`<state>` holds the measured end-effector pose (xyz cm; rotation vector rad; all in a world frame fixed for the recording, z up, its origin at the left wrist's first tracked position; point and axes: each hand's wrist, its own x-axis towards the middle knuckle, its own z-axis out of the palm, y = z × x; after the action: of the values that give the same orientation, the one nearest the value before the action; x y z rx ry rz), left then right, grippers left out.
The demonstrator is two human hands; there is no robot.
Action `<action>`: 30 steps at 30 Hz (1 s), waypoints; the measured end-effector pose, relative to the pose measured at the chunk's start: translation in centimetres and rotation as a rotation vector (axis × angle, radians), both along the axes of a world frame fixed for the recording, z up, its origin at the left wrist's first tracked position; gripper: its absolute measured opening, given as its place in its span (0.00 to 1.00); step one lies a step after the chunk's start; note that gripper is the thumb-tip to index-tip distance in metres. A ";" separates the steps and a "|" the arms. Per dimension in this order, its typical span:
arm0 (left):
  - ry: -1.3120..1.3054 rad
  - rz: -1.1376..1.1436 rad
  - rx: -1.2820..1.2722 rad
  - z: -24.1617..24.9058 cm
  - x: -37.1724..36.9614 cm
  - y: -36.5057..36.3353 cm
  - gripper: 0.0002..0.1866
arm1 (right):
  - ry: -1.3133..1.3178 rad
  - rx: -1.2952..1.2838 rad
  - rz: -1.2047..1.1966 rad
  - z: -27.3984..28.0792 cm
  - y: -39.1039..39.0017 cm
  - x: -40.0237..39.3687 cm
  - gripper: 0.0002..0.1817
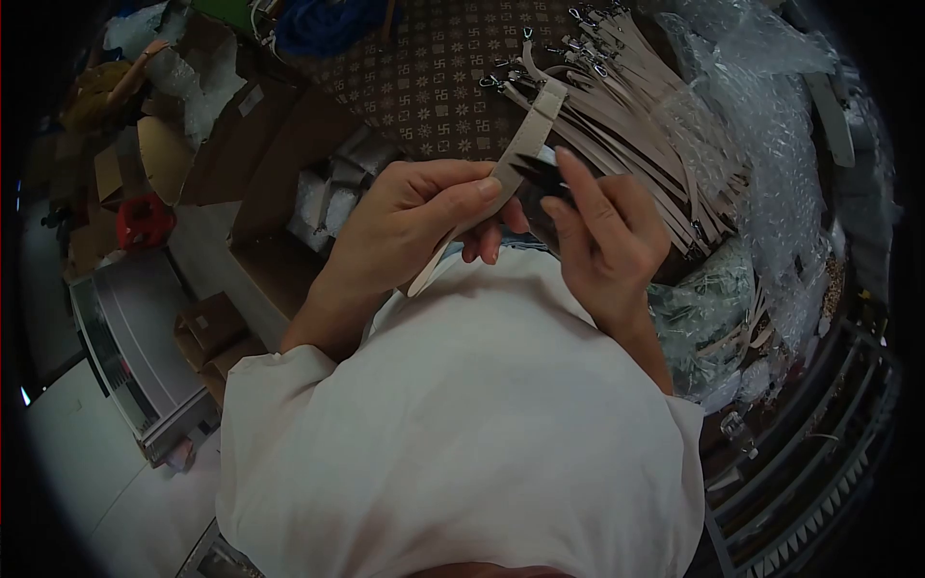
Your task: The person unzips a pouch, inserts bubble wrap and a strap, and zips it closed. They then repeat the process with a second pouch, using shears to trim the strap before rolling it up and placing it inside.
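A beige stitched strap (540, 114) runs slantwise through my left hand (414, 207), pinched between thumb and fingers, with its lower end hanging over my white shirt. My right hand (617, 231) is closed around black pointed snips (541, 175). Their two dark tips lie right at the strap's edge, spread slightly apart. The handle is mostly hidden in my fingers. Beyond my right hand lies a heap of similar beige straps (626, 144), several with metal clasps (599, 69) at the far end.
A brown patterned cloth (424, 87) spreads ahead of me. Bubble wrap (771, 222) covers the right side, above a metal rack (819, 472). An open cardboard box (260, 231) with wrapped pieces stands at left. Farther off are a red object (145, 222) and another person (106, 91).
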<state>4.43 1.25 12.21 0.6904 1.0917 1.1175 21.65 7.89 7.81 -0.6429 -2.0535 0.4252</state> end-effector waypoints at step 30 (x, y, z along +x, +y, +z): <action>-0.001 0.083 0.656 1.4 -4.7 -1.4 0.20 | -0.085 -0.300 0.630 -0.7 4.3 -7.6 0.13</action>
<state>-0.26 -0.12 13.60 1.1593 0.7466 1.5662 14.02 12.21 7.14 -0.1648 -2.2697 1.0985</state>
